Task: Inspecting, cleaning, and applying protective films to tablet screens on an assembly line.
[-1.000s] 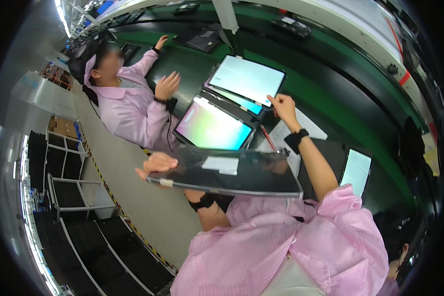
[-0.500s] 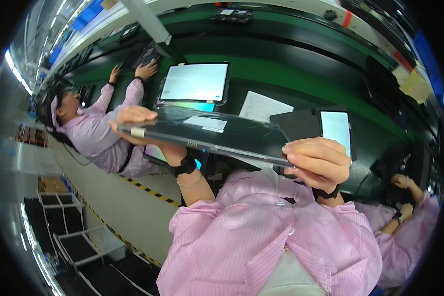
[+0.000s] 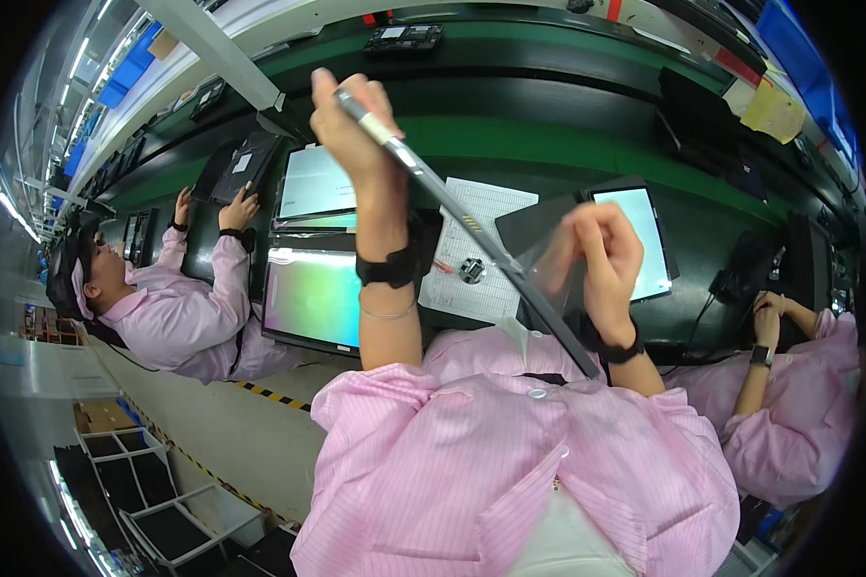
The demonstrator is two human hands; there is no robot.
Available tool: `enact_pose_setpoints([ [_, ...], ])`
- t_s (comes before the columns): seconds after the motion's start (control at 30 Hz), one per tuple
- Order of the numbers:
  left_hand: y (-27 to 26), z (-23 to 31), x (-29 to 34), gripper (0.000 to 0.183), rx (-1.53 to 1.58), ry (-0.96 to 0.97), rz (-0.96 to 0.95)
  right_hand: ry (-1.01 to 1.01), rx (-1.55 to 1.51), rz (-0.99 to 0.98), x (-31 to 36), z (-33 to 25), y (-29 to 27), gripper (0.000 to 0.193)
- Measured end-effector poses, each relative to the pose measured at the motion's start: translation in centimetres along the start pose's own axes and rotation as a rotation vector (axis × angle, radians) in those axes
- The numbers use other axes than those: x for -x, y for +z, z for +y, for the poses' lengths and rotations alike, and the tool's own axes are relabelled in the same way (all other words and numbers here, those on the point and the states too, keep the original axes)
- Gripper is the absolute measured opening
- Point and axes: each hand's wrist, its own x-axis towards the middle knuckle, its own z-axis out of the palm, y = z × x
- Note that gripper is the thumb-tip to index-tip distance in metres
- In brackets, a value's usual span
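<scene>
My left hand [image 3: 351,130] is raised and grips the upper end of a dark, thin tablet [image 3: 471,226]. The tablet is tilted almost edge-on, its lower end near my shirt, with gold contacts on its side. My right hand [image 3: 606,260] is pinched closed beside the tablet's lower half. Between its fingers and the tablet stretches a clear film [image 3: 550,264], partly blurred. Below the raised tablet, a printed sheet [image 3: 493,197] lies on the table with a small round metallic part [image 3: 471,270] on it.
Lit tablets rest at left, one white-screened [image 3: 318,183] and one colourful [image 3: 313,303]; another lit tablet [image 3: 640,240] lies at right. A co-worker [image 3: 173,298] handles a dark device [image 3: 239,168] at left. Another person's hands [image 3: 770,313] are at right. A white post [image 3: 216,53] rises behind.
The tablet has swung from nearly level to a steep tilt. My left hand rose; my right hand left the tablet's end and now pulls at clear film. The lit screens are less covered.
</scene>
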Motion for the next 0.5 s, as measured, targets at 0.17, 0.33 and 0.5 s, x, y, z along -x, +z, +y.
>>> enact_pose_setpoints([
  [0.17, 4.5, -1.0, 1.0, 0.057, -0.111, -0.003, -0.016, -0.062, 0.041, 0.069, -3.8, 2.2, -0.2, 0.016],
  [0.33, 6.4, -1.8, 1.6, 0.054, -0.053, -0.073, 0.043, -0.241, 0.072, 0.349, -4.5, 5.0, -0.9, 0.013],
  [0.5, 4.9, -0.9, 1.3, 0.052, -0.087, 0.032, 0.173, -0.496, -0.025, 0.592, -3.1, 2.4, -1.9, 0.014],
])
